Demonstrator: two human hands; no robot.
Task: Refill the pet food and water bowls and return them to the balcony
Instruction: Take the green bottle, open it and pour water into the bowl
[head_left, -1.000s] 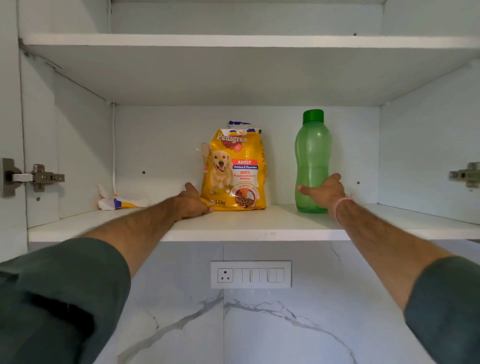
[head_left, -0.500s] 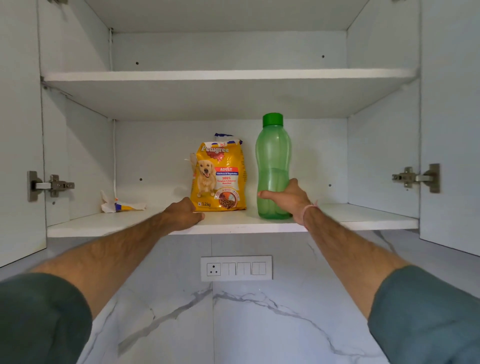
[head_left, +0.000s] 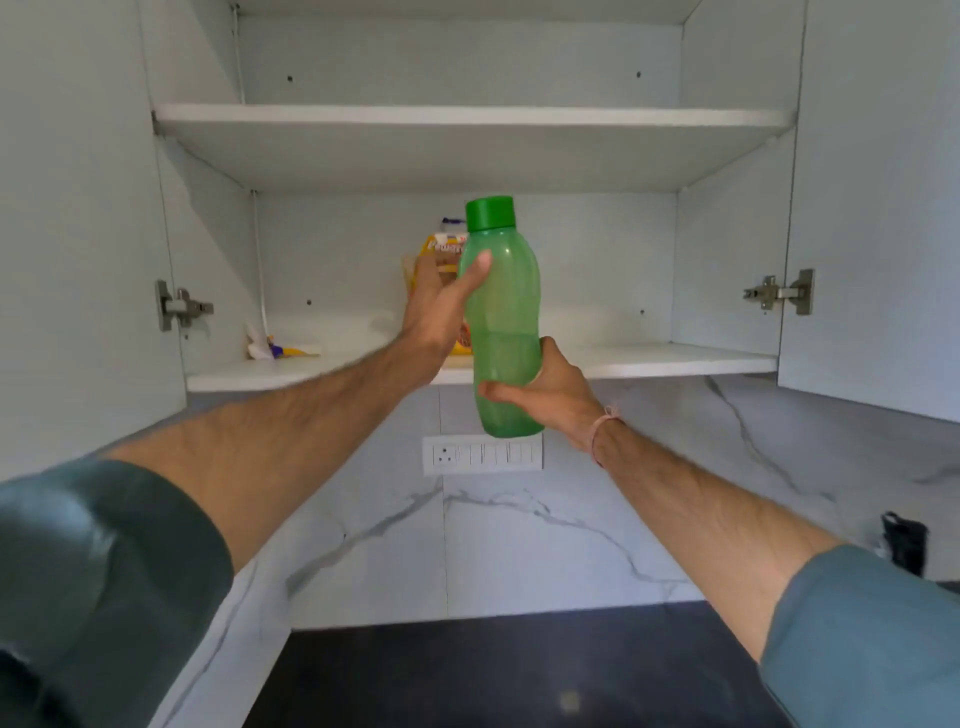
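A: On the lower shelf (head_left: 675, 358) of the open cupboard, what is entered?
B: Item one: pet food bag (head_left: 440, 248), yellow, upright, far centre, largely hidden behind a hand and the bottle. Item two: crumpled wrapper (head_left: 280, 349), far left, well apart from the bag.
A: And the water bottle?
B: Item three: green bottle (head_left: 501, 322), cap on, roughly upright, off the shelf. It is held in the air near the shelf's front edge, with its base below shelf level.
A: Hands?
B: Right hand (head_left: 556, 389): fingers wrapped round the bottle's lower part, pink band at the wrist. Left hand (head_left: 439, 306): fingers released and straight, raised in front of the bag, thumb lying across the bottle's shoulder. Contact with the bag cannot be told.
A: Remainder?
B: Switch panel (head_left: 483, 454) on the marbled wall below the shelf; dark surface (head_left: 519, 670) nearest.
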